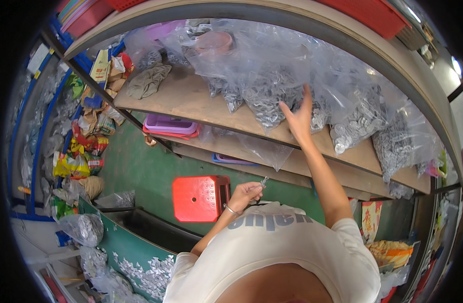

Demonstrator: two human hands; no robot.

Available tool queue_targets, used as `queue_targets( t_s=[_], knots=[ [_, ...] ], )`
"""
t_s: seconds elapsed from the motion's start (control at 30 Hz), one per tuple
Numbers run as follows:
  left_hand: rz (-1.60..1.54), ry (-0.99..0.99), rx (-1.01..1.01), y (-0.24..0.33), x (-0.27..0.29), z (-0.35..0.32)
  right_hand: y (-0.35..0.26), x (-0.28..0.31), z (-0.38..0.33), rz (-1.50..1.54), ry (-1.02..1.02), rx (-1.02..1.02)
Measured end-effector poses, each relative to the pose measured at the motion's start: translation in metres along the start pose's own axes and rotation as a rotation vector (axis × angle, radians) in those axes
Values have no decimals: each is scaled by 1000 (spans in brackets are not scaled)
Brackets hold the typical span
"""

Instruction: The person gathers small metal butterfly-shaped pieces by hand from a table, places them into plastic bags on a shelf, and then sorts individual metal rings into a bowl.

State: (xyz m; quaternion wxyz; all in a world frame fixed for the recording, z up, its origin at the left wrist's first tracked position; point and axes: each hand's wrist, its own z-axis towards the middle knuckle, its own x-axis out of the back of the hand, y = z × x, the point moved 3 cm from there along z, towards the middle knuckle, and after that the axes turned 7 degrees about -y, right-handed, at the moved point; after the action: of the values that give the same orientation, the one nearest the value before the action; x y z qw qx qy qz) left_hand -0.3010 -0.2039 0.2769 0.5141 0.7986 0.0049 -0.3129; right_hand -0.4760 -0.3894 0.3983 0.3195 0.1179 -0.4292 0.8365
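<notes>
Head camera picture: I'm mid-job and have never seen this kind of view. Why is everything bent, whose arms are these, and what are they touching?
There is no machine here. A person wears a wide fisheye camera on the head, looking down, so you see their own white shirt at the bottom and straight shelf edges curve near the rim. Left in the picture is the person's left.

The right hand is stretched up, fingers open, against clear plastic bags of small silver metal parts lying on a wooden shelf. The left hand, with a bangle at the wrist, is closed near the chest around a small metal piece; I cannot tell exactly what it is.

Below stand a red plastic stool on the green floor and a purple tray on a lower shelf.
</notes>
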Motion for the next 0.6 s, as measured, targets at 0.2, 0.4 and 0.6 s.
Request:
queue_targets(
  t_s=[0.2,0.4,0.6],
  knots=[
    [-4,11,-32,3,11,-4,10,-30,9,78,-94,-98],
    [26,21,-2,-3,25,-1,-5,-45,0,-93,-131,61],
    [84,-77,42,7,10,16,-21,-45,-1,-131,-195,68]
  ],
)
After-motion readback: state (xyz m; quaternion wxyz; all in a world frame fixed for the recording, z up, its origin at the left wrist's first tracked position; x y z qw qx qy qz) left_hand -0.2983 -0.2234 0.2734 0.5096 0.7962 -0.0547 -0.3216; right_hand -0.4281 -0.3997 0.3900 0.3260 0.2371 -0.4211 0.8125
